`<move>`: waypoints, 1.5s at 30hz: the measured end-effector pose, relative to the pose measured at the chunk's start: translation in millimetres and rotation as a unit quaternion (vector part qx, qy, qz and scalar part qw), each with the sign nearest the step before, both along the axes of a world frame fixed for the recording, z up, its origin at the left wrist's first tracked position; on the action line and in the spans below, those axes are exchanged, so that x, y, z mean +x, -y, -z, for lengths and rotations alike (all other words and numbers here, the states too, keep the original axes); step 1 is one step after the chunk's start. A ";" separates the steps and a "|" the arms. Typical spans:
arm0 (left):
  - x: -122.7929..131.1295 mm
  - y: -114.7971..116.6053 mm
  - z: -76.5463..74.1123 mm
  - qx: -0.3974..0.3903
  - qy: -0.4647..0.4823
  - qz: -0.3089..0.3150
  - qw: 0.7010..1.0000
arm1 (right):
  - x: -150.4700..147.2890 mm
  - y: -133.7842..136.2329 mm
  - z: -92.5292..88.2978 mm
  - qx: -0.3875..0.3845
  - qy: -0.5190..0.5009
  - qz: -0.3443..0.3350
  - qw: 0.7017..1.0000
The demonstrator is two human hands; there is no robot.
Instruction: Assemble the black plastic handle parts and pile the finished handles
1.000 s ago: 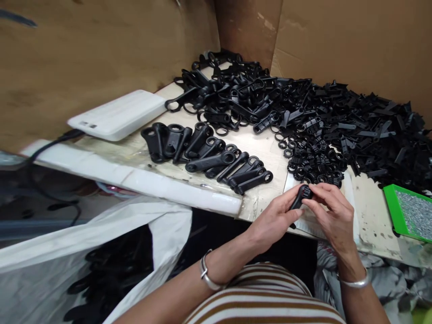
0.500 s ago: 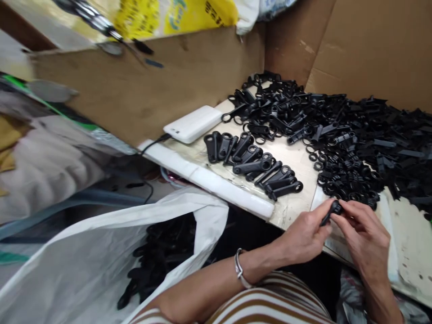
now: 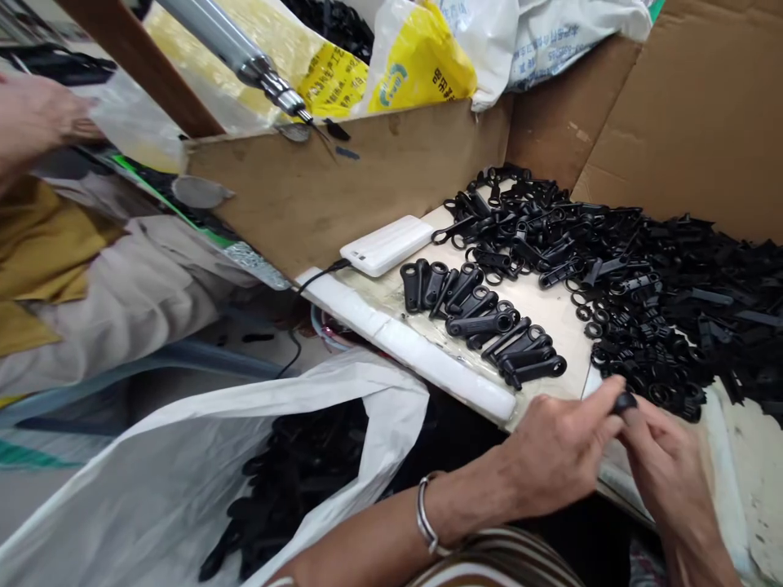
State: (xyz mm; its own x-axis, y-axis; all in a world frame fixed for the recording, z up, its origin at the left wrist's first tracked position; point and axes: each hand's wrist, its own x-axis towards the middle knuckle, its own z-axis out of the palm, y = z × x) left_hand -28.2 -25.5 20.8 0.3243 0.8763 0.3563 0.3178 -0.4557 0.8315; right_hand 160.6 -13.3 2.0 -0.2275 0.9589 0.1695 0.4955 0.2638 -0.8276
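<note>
Between left hand (image 3: 558, 444) and right hand (image 3: 668, 465) shows a black part (image 3: 625, 402) (round-ended).

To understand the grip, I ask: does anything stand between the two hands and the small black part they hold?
Nothing visible does. The left hand and the right hand hold the small black part directly, hiding some of it. The black rings lie on the table beyond the hands, not in between.
</note>
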 end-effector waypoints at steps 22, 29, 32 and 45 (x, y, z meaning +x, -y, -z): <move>-92.3 -46.3 11.9 0.128 -0.373 -0.383 0.835 | -75.6 -169.2 -42.3 0.005 0.359 -0.065 0.931; -54.1 -23.1 1.8 0.120 -0.056 -0.239 0.962 | -15.5 -93.6 -53.1 -0.097 0.005 -0.085 0.992; -24.4 -13.5 0.5 -0.104 0.113 -0.058 0.986 | -7.8 -41.0 -44.3 -0.149 -0.068 -0.111 0.980; 46.7 -12.6 15.0 -0.405 0.327 0.072 0.851 | 121.2 -34.0 -20.3 0.076 0.245 0.201 0.945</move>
State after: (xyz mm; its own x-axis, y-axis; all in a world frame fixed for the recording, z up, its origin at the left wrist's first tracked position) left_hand 18.6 -12.8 5.8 0.4130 0.8886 -0.1997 -0.3439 0.3552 0.8692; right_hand 281.8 20.7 22.4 0.0627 0.9575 0.2815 0.8950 0.0709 -0.4403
